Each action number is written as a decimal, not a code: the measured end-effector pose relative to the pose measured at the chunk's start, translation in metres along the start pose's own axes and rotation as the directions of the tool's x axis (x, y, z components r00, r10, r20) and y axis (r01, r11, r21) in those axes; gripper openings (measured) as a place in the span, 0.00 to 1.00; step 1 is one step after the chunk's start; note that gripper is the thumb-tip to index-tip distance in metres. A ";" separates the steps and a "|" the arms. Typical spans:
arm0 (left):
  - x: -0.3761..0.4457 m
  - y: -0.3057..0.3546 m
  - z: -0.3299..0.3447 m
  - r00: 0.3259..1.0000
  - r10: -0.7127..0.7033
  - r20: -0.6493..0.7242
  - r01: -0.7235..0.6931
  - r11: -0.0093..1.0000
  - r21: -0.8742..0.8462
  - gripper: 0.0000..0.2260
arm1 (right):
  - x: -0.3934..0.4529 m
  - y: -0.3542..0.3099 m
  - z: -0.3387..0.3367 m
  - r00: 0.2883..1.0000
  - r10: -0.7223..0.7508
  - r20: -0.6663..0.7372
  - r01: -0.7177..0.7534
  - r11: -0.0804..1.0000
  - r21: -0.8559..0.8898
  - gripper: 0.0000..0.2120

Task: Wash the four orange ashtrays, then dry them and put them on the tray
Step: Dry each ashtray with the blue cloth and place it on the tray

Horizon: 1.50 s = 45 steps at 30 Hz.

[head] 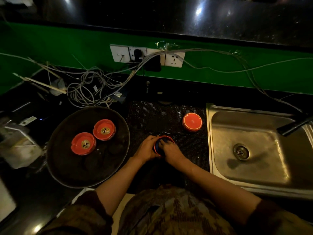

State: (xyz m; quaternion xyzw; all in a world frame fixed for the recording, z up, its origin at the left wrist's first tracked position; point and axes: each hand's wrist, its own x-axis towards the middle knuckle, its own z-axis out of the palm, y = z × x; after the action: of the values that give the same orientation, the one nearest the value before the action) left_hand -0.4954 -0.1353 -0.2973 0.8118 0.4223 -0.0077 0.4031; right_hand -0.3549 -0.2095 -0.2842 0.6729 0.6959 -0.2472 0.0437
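Note:
Two orange ashtrays [83, 143] [104, 129] sit upright on the round dark tray [67, 172] at the left. A third orange ashtray [192, 122] lies upside down on the black dotted mat [152, 116]. My left hand [147, 148] grips the side of a fourth orange ashtray [166, 137] over the mat. My right hand [171, 150] presses a dark blue cloth [158, 145] into that ashtray's bowl, which is mostly hidden by the fingers.
A steel sink [250, 167] with a drain lies at the right, with a dark tap spout [294, 126] over it. Tangled cables [94, 85] and a socket strip [147, 55] fill the back of the counter. Plastic packaging [18, 146] lies left of the tray.

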 end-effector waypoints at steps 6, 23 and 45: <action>0.000 0.010 -0.003 0.997 -0.022 0.068 0.010 0.984 0.176 0.47 | -0.017 0.015 -0.015 0.987 -0.144 0.072 0.143 0.990 0.012 0.19; 0.005 0.050 0.020 0.988 -0.146 0.056 0.110 0.903 0.416 0.57 | -0.073 0.052 0.003 0.951 0.223 -0.212 -0.168 0.953 0.250 0.25; -0.083 -0.056 -0.064 0.785 -0.419 -0.455 0.430 0.899 -0.085 0.50 | -0.068 0.058 0.048 0.903 0.337 -0.268 -0.293 0.937 0.190 0.28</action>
State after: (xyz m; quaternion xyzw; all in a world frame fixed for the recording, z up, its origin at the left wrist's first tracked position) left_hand -0.6087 -0.1315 -0.2607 0.6786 0.6774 0.0906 0.2691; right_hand -0.3060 -0.2923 -0.3161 0.8073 0.5565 -0.1833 -0.0706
